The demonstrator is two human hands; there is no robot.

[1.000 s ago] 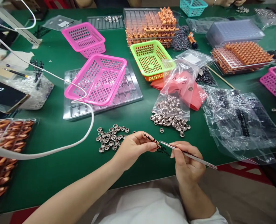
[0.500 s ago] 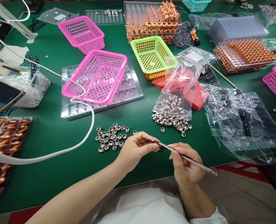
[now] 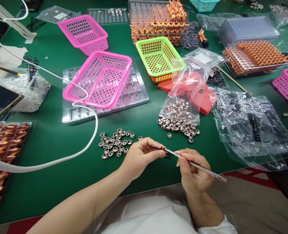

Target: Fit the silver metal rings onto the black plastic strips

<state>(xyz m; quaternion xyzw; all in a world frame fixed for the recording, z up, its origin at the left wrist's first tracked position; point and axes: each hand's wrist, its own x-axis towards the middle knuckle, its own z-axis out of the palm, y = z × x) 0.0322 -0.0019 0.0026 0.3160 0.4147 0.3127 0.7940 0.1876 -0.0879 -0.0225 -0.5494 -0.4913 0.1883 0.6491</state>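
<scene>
Green table (image 3: 61, 143) edge lies just below both hands.

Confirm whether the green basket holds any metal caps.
No: the green basket shows only its bare perforated floor, while the metal caps lie loose on the mat.

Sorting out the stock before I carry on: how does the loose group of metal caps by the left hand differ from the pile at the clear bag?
The loose group is smaller, thinly spread and lies wholly on the green mat. The pile at the clear bag is larger, heaped, and mostly inside the bag, spilling from its mouth. Both are small silvery ring-shaped caps.
</scene>
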